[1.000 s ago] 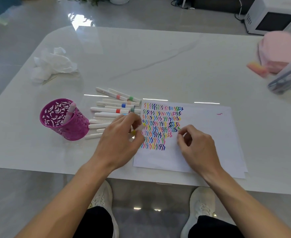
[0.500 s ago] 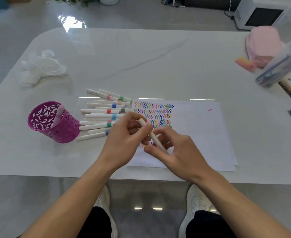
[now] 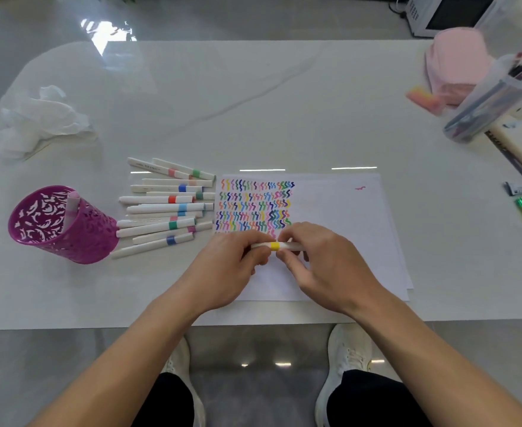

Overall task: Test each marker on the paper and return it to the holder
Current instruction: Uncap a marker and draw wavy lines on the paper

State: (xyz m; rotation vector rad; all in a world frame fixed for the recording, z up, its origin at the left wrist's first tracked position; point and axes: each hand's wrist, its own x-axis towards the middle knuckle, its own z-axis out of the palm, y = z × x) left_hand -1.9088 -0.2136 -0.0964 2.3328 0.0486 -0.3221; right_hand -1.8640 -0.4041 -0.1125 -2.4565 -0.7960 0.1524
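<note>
- Head view: left hand [image 3: 232,266] and right hand [image 3: 324,266] each pinch 1 end of the yellow-banded marker [image 3: 273,246], held level over the paper [image 3: 330,217]; likely a grip for uncapping.
- Loose markers [image 3: 167,211] lie fanned on the bench [image 3: 253,103] between paper and purple holder [image 3: 78,238], probably for easy reach.

**Marker now level between both hands**

The yellow-banded marker [image 3: 273,246], slanted half a second ago, now lies level. My left hand [image 3: 226,272] has left the pile of markers [image 3: 167,208]. My right hand [image 3: 324,269], earlier resting on the paper [image 3: 346,229], has joined it. Each pinches one end.
</note>
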